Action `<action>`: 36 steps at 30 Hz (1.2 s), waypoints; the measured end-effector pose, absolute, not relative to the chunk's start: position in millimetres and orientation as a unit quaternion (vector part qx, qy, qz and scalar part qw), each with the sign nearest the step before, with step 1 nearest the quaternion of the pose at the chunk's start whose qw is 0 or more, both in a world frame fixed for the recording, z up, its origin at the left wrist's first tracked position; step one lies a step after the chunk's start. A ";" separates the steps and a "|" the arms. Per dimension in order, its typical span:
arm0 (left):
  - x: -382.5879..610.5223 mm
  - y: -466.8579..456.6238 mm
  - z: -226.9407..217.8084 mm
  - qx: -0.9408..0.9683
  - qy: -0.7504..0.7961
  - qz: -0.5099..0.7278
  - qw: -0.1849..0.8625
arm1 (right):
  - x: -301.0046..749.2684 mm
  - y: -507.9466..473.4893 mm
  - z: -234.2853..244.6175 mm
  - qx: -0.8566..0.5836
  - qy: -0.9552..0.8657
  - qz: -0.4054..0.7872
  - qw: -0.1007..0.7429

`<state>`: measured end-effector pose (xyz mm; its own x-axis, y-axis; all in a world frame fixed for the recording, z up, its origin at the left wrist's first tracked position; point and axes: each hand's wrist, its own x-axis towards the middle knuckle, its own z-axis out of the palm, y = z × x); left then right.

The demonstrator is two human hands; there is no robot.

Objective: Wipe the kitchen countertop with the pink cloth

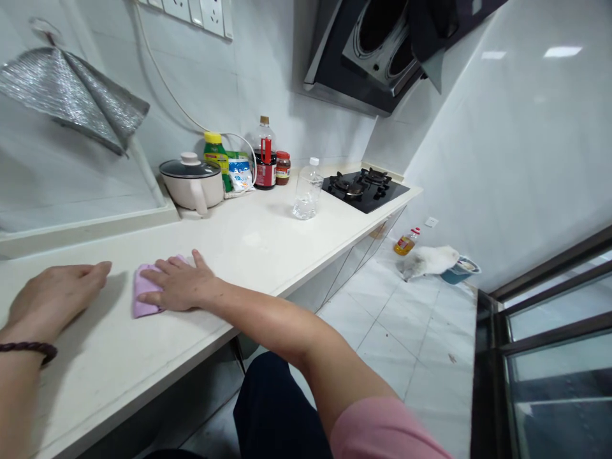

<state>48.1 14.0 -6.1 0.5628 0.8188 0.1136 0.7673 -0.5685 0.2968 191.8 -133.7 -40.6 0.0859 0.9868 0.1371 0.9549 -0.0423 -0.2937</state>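
Observation:
My right hand (179, 285) lies flat on a folded pink-purple cloth (146, 304), pressing it against the white countertop (248, 248). Its fingers are spread over the cloth, and most of the cloth's right part is hidden beneath the palm. Over the counter at the left is my left hand (60, 296), with a dark braided bracelet (29, 349) at the wrist. Its fingers are curled together and I see nothing in them. A clear plastic bottle (307, 191) with a white cap stands upright on the counter, beyond my right hand.
Along the wall stand a lidded cream pot (191, 188), a yellow-capped container (216, 153), a sauce bottle (266, 166) and a red-lidded jar (283, 168). A gas stove (366, 188) sits at the far end. On the floor are a white cat (430, 259), an oil bottle (405, 243) and a bin (456, 275).

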 end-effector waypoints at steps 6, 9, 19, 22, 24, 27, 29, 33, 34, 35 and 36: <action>49.5 4.3 -0.2 0.864 0.487 0.076 0.102 | 290.4 -205.0 -33.4 -0.808 -0.573 0.048 0.129; 50.1 0.4 2.2 0.860 0.489 0.080 0.121 | 346.1 -252.9 -25.3 -0.867 -0.485 0.055 0.100; 58.0 -0.1 2.1 0.858 0.487 0.080 0.140 | 382.6 -275.1 -23.2 -0.933 -0.347 0.038 0.090; 64.1 -6.4 3.7 0.864 0.478 0.072 0.143 | 355.5 -252.3 -25.6 -0.912 -0.399 0.040 0.086; 66.3 -11.3 4.9 0.866 0.473 0.075 0.145 | 328.4 -232.5 -28.7 -0.884 -0.456 0.043 0.092; 66.1 -17.8 7.1 0.866 0.472 0.076 0.147 | 276.7 -198.8 -35.3 -0.825 -0.552 0.045 0.111; 64.1 -20.5 8.5 0.869 0.469 0.074 0.139 | 239.0 -177.6 -39.2 -0.781 -0.610 0.045 0.125; 57.9 -19.1 9.0 0.879 0.458 0.066 0.114 | 176.6 -147.7 -42.4 -0.720 -0.678 0.050 0.143; 56.2 -17.2 8.6 0.881 0.457 0.063 0.107 | 167.2 -143.2 -42.3 -0.711 -0.686 0.050 0.147; 54.6 -15.1 7.9 0.881 0.459 0.059 0.099 | 161.0 -139.8 -42.2 -0.705 -0.691 0.052 0.151; 53.3 -12.7 7.2 0.880 0.463 0.055 0.091 | 158.4 -137.7 -42.0 -0.701 -0.695 0.056 0.152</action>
